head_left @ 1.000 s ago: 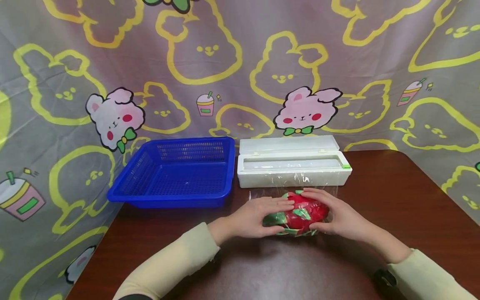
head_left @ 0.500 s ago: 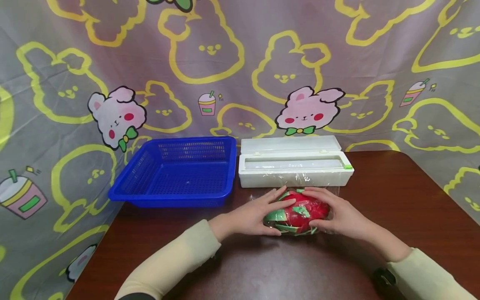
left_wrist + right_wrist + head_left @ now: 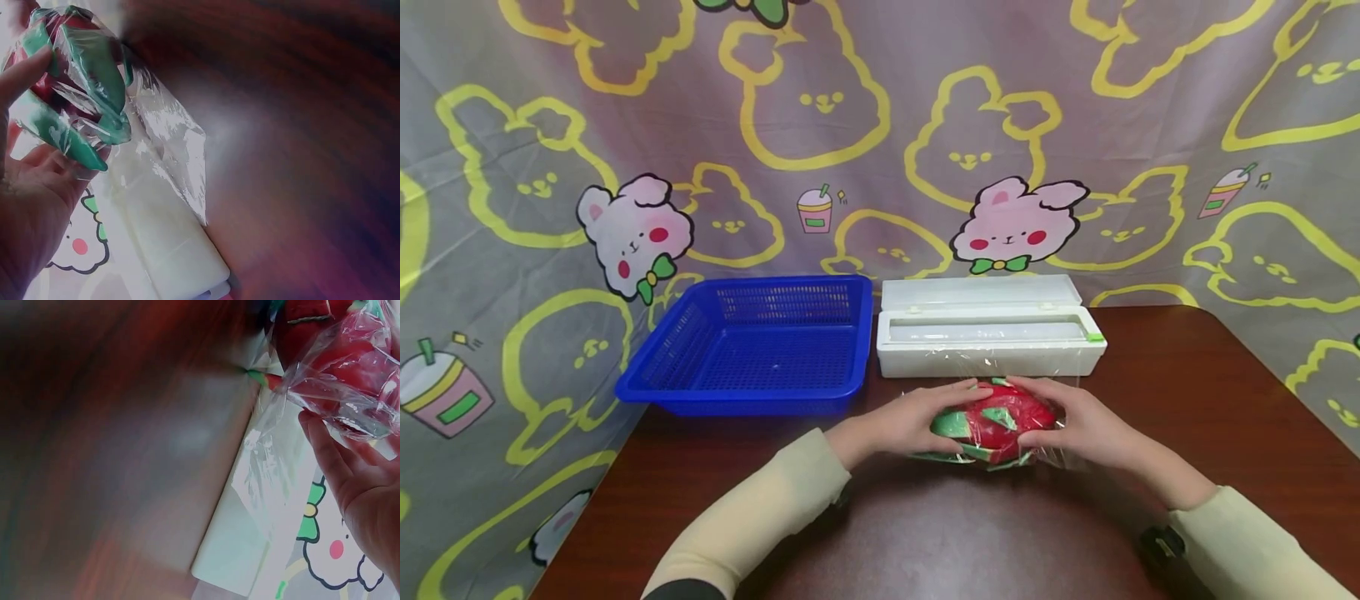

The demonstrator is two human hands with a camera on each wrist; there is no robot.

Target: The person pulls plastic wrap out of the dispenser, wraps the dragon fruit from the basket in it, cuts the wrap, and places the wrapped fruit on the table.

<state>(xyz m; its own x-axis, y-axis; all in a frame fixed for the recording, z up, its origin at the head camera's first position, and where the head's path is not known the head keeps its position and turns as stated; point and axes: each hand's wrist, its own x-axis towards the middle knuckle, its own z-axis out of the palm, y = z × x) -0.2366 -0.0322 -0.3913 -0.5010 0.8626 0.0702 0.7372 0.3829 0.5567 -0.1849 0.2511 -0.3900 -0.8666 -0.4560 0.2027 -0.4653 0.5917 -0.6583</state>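
Note:
A red toy dragon fruit [image 3: 996,421] with green scales sits on the brown table [image 3: 925,533], covered in clear plastic wrap [image 3: 169,144]. My left hand [image 3: 917,421] cups its left end, fingers over the top and thumb underneath. My right hand [image 3: 1075,425] grips its right end the same way. In the left wrist view the wrapped fruit [image 3: 69,94] lies against my palm, film trailing off it. In the right wrist view the fruit [image 3: 337,356] shows red under crinkled film [image 3: 350,394] above my hand.
A white wrap dispenser box [image 3: 988,329] with its lid open stands just behind the fruit, film running out of it toward the fruit. An empty blue mesh basket [image 3: 752,346] sits at the back left. A patterned cloth [image 3: 880,125] hangs behind the table.
Both hands have turned the fruit slightly and drawn the film tighter round it. The left fingers have moved further over the top; a loose flap now shows at the right.

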